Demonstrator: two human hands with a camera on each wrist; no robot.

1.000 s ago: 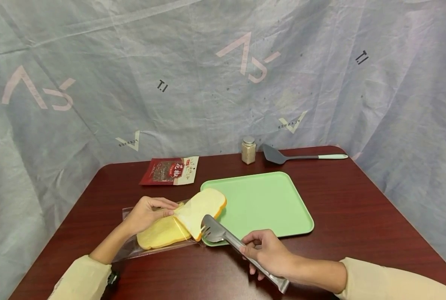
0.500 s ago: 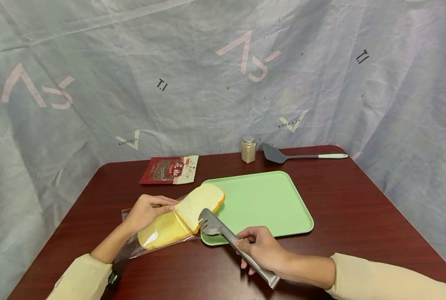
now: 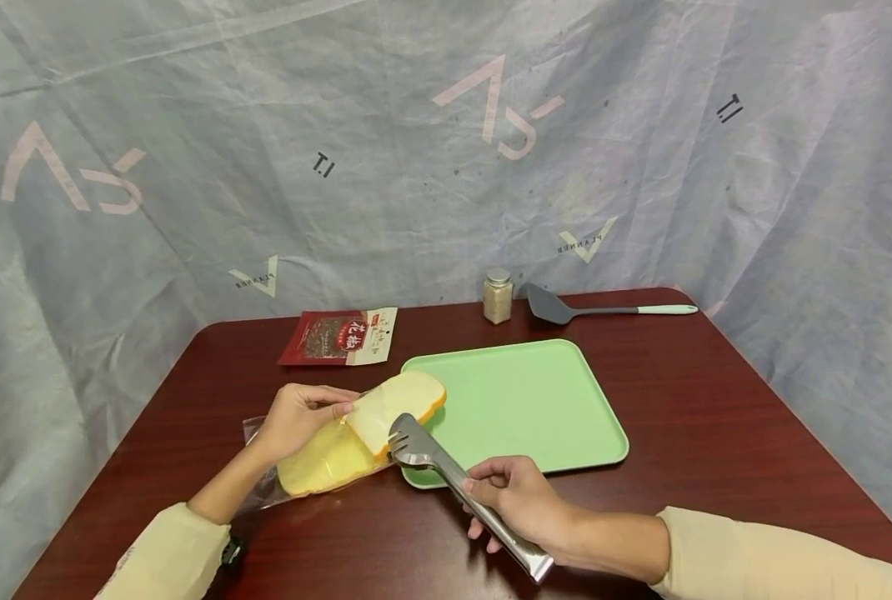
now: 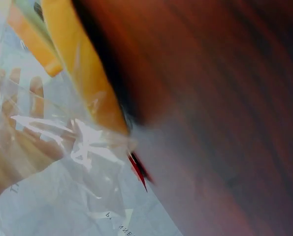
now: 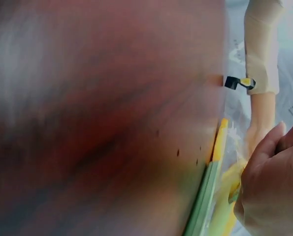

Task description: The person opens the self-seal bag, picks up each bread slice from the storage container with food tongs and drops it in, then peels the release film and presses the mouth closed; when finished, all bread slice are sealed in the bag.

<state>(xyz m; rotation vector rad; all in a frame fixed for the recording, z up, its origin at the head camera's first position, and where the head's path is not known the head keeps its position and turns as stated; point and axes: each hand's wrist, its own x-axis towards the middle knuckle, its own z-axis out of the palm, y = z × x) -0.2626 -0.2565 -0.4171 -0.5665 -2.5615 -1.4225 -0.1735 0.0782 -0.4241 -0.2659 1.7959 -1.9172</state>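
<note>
My left hand [image 3: 299,417] pinches the edge of a clear plastic bag [image 4: 94,157] at its mouth. Inside the bag lies a yellowish bread slice [image 3: 318,471]. A second, paler bread slice [image 3: 393,404] with an orange crust slants up out of the mouth, its far end over the tray's left corner. In my right hand [image 3: 521,504] I hold metal serving tongs [image 3: 453,475], gripped round the handle. Their forked head overlaps the near edge of the pale slice; the lower arm of the tongs is partly hidden. The right wrist view shows my right hand [image 5: 274,182] but hardly any of the tongs.
A light green tray [image 3: 528,400] lies right of the bag. Behind stand a red spice packet [image 3: 337,337], a small glass jar [image 3: 498,298] and a grey spatula [image 3: 551,308] with a pale handle. Grey cloth [image 3: 386,208] hangs past the dark wooden table [image 3: 716,467].
The tongs have shifted left and slightly away from me, further over the pale slice. That slice has moved a little left and flatter. My left hand stays at the bag's mouth.
</note>
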